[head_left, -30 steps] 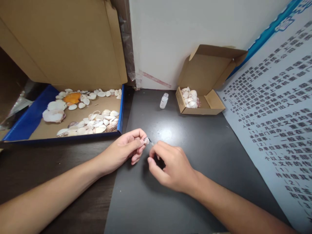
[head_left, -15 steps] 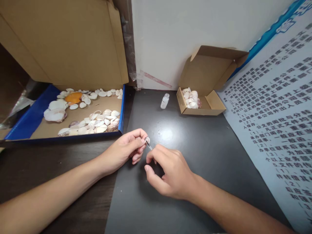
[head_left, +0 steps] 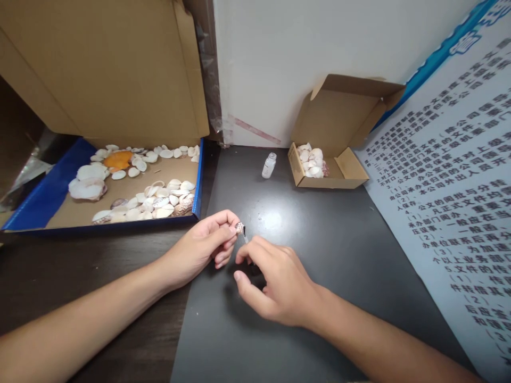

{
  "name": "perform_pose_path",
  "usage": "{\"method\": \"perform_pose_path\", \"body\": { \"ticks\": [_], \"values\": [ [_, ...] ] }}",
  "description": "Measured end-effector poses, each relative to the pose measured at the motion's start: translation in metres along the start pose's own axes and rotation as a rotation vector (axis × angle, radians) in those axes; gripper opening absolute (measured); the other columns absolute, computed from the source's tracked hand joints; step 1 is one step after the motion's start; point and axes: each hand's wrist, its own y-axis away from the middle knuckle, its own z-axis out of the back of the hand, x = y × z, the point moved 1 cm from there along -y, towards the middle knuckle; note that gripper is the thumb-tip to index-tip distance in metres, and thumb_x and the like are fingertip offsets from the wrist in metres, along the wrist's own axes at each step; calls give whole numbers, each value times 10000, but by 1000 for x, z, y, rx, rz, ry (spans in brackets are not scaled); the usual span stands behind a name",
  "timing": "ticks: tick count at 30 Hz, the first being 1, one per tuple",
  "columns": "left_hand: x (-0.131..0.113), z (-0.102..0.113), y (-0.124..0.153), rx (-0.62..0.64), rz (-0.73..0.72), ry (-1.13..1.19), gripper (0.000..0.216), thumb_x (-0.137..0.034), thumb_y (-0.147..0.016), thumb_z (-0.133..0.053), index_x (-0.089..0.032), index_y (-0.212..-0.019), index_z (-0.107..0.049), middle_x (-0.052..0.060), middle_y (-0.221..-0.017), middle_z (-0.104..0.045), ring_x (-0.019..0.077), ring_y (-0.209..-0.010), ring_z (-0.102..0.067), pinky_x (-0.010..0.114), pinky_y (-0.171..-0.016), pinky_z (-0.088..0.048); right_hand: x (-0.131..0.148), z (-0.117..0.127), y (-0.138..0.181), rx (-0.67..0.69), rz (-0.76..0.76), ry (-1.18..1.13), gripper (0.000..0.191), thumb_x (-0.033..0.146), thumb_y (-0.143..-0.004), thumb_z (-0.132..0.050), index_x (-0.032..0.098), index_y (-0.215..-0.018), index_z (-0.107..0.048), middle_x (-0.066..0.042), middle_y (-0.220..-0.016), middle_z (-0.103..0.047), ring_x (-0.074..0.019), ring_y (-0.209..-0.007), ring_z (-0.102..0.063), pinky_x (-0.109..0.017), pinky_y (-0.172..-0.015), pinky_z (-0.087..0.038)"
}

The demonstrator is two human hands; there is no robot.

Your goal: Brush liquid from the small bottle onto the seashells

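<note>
Between the thumb and fingers of my left hand (head_left: 213, 239) is a small brown-and-white patterned seashell (head_left: 240, 228), held up over the dark mat. My right hand (head_left: 275, 282) has a small brush (head_left: 246, 239) in its fingers; its handle is mostly hidden by the hand. The brush's dark tip lies at the right side of the shell, seemingly touching it. Beyond both hands, a small glass bottle (head_left: 269, 166) with whitish contents stands uncapped on the mat.
A blue-edged cardboard box (head_left: 167, 170) on the left holds many white shells and an orange one (head_left: 118, 159). A smaller open box (head_left: 339, 182) with pale shells stands at the back right. A printed sheet (head_left: 451, 213) runs along the right.
The shell has turned a little in my left hand. The brush tip has shifted from the shell's near left to its right side, and my right hand has moved slightly left.
</note>
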Motion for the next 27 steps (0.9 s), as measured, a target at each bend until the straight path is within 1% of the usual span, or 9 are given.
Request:
{"method": "perform_pose_path", "body": {
  "ticks": [3, 5, 9, 14, 17, 19, 23, 27],
  "values": [
    [0, 0, 0, 8, 4, 1, 142, -282, -923, -558, -178, -851, -493, -81, -587, -436, 39, -446, -373, 145, -426, -359, 0, 0, 1, 22, -11, 13, 102, 257, -851, -519, 191, -906, -573, 11, -794, -589, -108, -577, -467, -267, -575, -367],
    [0, 1, -1, 10, 3, 2, 145, -286, -922, -562, -179, -853, -492, -80, -590, -438, 39, -447, -376, 146, -425, -358, 0, 0, 1, 15, -17, 12, 99, 252, -855, -515, 193, -909, -572, 6, -803, -598, -111, -586, -476, -264, -573, -368],
    [2, 1, -1, 6, 1, -6, 162, -298, -923, -567, -178, -847, -488, -79, -593, -438, 38, -447, -370, 148, -427, -359, 0, 0, 1, 11, 33, 6, 94, 249, -849, -512, 197, -897, -574, -1, -795, -605, -129, -631, -511, -266, -579, -373],
    [3, 2, -1, 25, 5, -19, 188, -330, -920, -577, -188, -850, -477, -85, -570, -413, 43, -448, -352, 152, -429, -360, -2, 0, 0, 12, -54, 1, 96, 248, -860, -515, 193, -911, -576, 0, -807, -613, -118, -613, -510, -263, -591, -384],
    [3, 2, -1, 19, -5, -16, 195, -336, -912, -586, -190, -847, -474, -85, -577, -409, 44, -449, -351, 153, -426, -359, -1, 0, 0, -14, 5, -22, 90, 238, -847, -520, 192, -896, -579, 4, -791, -608, -116, -611, -507, -258, -582, -379],
    [2, 1, -1, 15, -10, -18, 189, -326, -904, -593, -190, -847, -475, -85, -574, -409, 46, -449, -351, 153, -424, -357, -1, 0, 0, -6, 23, -32, 86, 232, -842, -522, 194, -892, -581, 5, -787, -606, -117, -617, -511, -256, -582, -379],
    [1, -1, 0, -1, 5, -27, 182, -308, -893, -596, -193, -837, -467, -88, -553, -405, 51, -444, -343, 159, -427, -352, -2, 0, 0, -7, -56, -35, 80, 228, -850, -520, 197, -898, -577, 3, -801, -607, -116, -623, -514, -254, -599, -390],
    [1, -1, 0, -9, -1, -32, 195, -321, -889, -603, -193, -843, -464, -90, -548, -401, 52, -447, -335, 158, -425, -341, -2, 1, 0, 11, 15, -41, 87, 234, -844, -523, 198, -897, -580, 3, -793, -604, -120, -628, -516, -256, -592, -383]
  ]
}}
